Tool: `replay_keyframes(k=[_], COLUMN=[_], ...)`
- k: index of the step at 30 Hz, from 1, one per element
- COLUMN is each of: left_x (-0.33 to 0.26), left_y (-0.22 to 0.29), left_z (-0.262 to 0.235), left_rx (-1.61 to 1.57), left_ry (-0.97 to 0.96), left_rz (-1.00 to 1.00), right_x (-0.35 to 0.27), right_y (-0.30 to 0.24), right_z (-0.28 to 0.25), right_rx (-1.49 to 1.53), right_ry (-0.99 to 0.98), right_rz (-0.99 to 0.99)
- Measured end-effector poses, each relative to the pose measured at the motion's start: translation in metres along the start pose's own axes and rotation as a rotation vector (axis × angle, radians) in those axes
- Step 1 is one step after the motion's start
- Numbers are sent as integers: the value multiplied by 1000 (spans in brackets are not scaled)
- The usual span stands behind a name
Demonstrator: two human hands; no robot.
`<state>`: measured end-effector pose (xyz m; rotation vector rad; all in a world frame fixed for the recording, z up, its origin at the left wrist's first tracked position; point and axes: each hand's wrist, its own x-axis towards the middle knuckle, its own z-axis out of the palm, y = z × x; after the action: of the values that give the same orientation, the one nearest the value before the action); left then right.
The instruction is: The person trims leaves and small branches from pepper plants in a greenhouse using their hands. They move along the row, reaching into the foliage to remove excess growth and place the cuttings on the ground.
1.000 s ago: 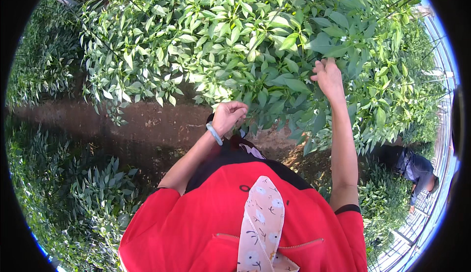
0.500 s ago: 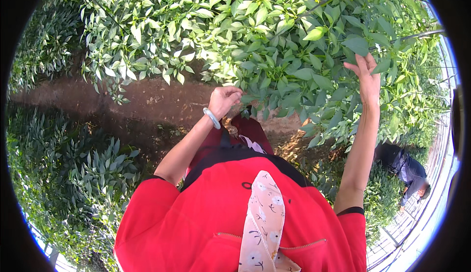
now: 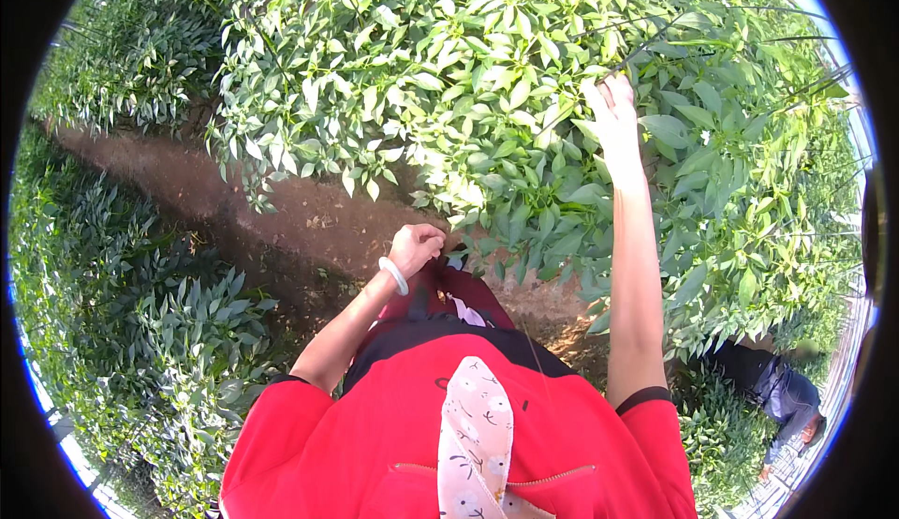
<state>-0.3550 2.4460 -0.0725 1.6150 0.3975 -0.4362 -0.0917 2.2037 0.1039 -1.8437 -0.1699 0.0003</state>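
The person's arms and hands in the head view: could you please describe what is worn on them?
Both forearms are bare, with no gloves. The left hand has a pale, smooth bangle around its wrist. The right hand wears nothing visible. Short red sleeves cover the upper arms, and the right sleeve ends in a dark cuff.

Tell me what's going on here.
A person in a red top stands in a row of leafy green plants. Their right hand is raised into the foliage, fingers among the leaves. Their left hand, with a pale bangle on the wrist, is curled shut low beside the plants, over the bare soil path. Another person bends over in the next row.
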Motion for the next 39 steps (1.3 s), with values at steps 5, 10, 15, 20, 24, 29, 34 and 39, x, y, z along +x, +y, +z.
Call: replay_keyframes(k=[5, 10, 15, 20, 24, 29, 34, 39], left_x=[-15, 1, 98, 222, 330, 437, 478, 480], left_y=[18, 40, 129, 278, 375, 431, 435, 422], left_z=[-1, -4, -18, -20, 18, 72, 69, 49], left_rx=[-186, -327, -428, -508, -488, -131, 133, 292], left_ry=[116, 137, -32, -171, -244, -318, -406, -757], left_rz=[-20, 44, 384, 756, 744, 451, 245, 414], right_x=[8, -21, -26, -27, 58, 111, 109, 109], right_y=[9, 8, -15, -79, -52, -58, -59, -68], right_z=[7, -11, -10, 58, 67, 39, 46, 47], right_rx=[19, 167, -181, -179, -187, 184, 4, -64], right_ry=[-129, -12, 143, 70, 359, 570, 468, 316], right_rz=[-84, -37, -18, 83, 144, 196, 222, 196])
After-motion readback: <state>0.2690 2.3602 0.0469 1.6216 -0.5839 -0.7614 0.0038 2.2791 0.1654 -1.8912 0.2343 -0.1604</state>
